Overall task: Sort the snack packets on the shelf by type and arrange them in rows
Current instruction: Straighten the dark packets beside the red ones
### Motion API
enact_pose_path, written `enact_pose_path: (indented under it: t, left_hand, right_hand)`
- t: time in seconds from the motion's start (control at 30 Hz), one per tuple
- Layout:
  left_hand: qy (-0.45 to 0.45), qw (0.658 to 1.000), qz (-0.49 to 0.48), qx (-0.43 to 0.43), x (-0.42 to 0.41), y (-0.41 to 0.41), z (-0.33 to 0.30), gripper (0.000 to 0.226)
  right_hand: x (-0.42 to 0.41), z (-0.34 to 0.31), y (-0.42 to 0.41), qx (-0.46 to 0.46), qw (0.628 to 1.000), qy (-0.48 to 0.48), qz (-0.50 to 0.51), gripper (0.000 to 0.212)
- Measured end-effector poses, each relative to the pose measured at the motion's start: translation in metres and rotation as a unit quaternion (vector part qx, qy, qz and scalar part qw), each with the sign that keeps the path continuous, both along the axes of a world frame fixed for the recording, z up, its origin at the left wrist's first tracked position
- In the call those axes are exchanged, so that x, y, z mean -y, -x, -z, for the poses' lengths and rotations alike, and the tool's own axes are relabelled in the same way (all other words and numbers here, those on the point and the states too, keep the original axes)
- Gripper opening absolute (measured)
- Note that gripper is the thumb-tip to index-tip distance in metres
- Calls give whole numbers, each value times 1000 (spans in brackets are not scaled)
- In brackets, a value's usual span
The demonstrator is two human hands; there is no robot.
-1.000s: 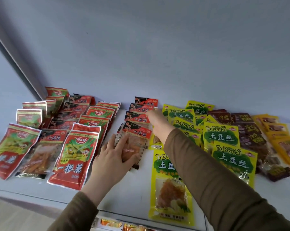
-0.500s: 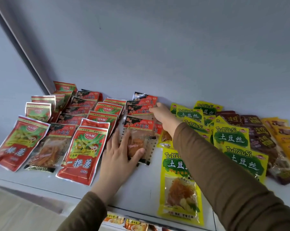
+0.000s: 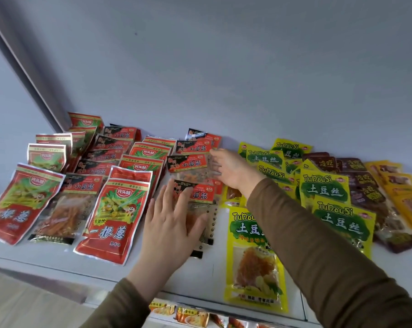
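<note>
Squaring up the centre column of black-and-red gluten packets, as I read it. Bottom of frame: a lower shelf edge with more packets point(image 3: 192, 314) peeking out. On the white shelf point(image 3: 46, 259), lower centre, the left hand point(image 3: 170, 223) lies flat with fingers spread on the nearest gluten packet point(image 3: 200, 209) — pressing, not gripping, likely to pin it while the row behind gets adjusted. Just right of it lies a yellow TuDouSi packet point(image 3: 254, 261), the front of the yellow rows. Left of frame: red scallion packets point(image 3: 115, 216) and another gluten column, overlapped like shingles so labels show.

Further back, mid-frame, the right hand point(image 3: 233, 169) reaches across to the second gluten packet point(image 3: 188, 166), fingers extended against its right edge. Whether the thumb pinches underneath I cannot tell; it looks like a nudge into line. Right of frame: brown packets point(image 3: 366, 185), then orange packets point(image 3: 404, 192), already grouped by type.
</note>
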State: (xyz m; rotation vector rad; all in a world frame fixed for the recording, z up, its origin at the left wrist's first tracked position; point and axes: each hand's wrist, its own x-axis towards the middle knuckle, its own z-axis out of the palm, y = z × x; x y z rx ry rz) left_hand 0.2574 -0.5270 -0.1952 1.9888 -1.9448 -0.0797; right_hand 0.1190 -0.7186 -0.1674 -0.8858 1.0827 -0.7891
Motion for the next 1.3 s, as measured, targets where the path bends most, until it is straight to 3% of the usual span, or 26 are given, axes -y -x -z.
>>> enact_pose_path:
  t: [0.1,0.27,0.33,0.4,0.47,0.5,0.67,0.87,0.97,1.07,1.17,1.23,1.3]
  left_hand:
    - [-48,998,13,35,4,-2,8,76]
    - [-43,998,23,37,-12,-8,19,77]
    - [-35,998,27,36,-16,-10,22,77]
    - [-33,999,29,33,-17,-11,23,76]
    - [-30,999,29,28,-15,-11,25,77]
    - [-30,999,28,28,-13,-11,26,76]
    - [-31,999,2,7,4,-3,28,76]
    - [-44,998,-29,-39,20,-2,23,77]
    - [-36,996,-13,-79,14,-8,17,75]
    - [-4,995,-2,-97,12,-16,13,65]
    - [-21,998,-8,-62,12,-18,14,70]
    - [-31,998,-13,-46,12,-15,17,75]
    - [-23,999,-9,-40,10,-13,20,75]
  right_hand:
    - [-5,4,0,41,999,-33,0,42]
    - [-3,11,0,-6,1000,-5,15,5]
    - [0,14,-3,-16,999,-3,32,1]
    - [1,15,-9,-60,998,14,28,27]
    - [5,18,-18,-164,985,58,8,66]
    - [6,19,-22,-210,974,90,7,73]
    - [23,18,-33,-304,932,197,16,35]
    - [22,4,-22,-285,944,167,-5,28]
    - [15,-14,-4,-366,904,217,-34,31]
    - [6,-29,13,-491,820,264,-127,36]
    - [-4,-32,17,-563,753,254,-226,50]
    - [-9,-26,14,-567,746,240,-255,60]
    - [-10,-20,12,-524,788,225,-230,64]
